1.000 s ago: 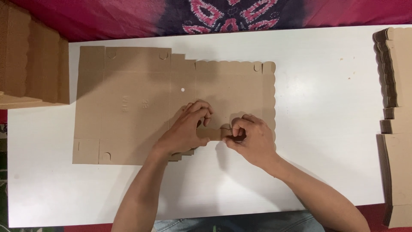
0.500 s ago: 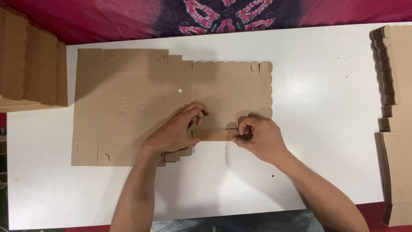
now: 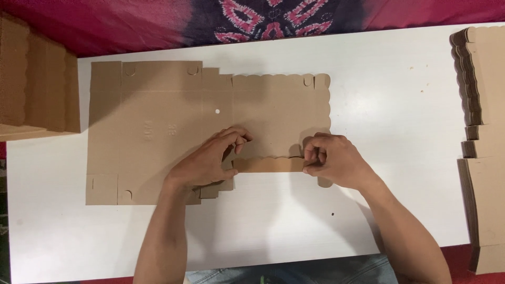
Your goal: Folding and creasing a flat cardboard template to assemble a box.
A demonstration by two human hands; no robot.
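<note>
On the white table (image 3: 400, 131), both hands' grip pinches the flat cardboard blank's (image 3: 158, 131) folded flap (image 3: 268, 164).

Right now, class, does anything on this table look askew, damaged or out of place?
Nothing stands out. The flat cardboard blank lies square on the white table; both hands, left hand and right hand, fold up its near scalloped flap. The blank stack sits neatly.

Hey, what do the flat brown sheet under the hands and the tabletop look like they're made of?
The flat sheet looks like plain kraft cardboard: matte brown, with pressed crease lines, die-cut scalloped edges and half-round slots. The left hand and right hand are bending its near flap up along a crease. The table looks like smooth white laminate or painted board, faintly glossy; which one, I cannot tell.
</note>
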